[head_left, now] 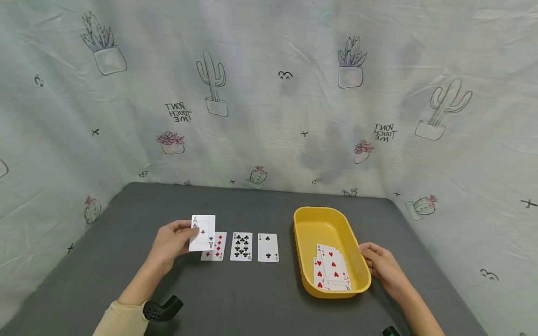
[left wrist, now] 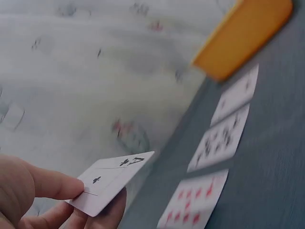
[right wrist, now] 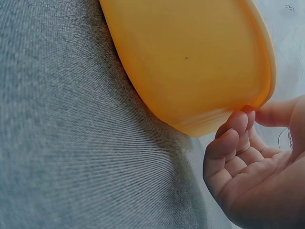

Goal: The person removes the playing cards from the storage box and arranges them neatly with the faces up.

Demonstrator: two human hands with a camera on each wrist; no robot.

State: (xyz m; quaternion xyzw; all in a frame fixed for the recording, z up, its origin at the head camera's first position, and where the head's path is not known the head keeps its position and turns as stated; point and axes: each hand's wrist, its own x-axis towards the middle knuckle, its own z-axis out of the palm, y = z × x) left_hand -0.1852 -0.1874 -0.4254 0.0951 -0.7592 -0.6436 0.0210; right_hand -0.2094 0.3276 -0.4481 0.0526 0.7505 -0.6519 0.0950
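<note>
At 12 o'clock, behind everything, hangs a pale cloth point(head_left: 269, 93) with drawn cacti, and before it spreads your grey table point(head_left: 235, 303). As the clock's centre I take the middle card of the row, in the head view. At 3 o'clock stands the yellow tray point(head_left: 321, 224). Between 3 and 4 o'clock, at the tray's outer side, is your right hand point(head_left: 380, 263); its grip is narrow, with thumb and fingertips pinching the rim. Your left hand point(head_left: 170, 242), at 9 o'clock, has also a nearly closed grip: it pinches the ace of clubs point(head_left: 205, 240), raised above the table and tilted.

I judge the work as partly done. Inside the tray, at its 6 o'clock end, lies an overlapping pile of heart cards point(head_left: 334, 268); their number I cannot count surely. Four cards are outside: the ace, not yet laid down, and three lying face up: a diamonds card point(head_left: 217, 251) at 9 o'clock, partly hidden by the ace, a many-pipped clubs card point(head_left: 241, 246) at the centre, and a black two point(head_left: 268, 247) at 3 o'clock, nearest to the tray.
</note>
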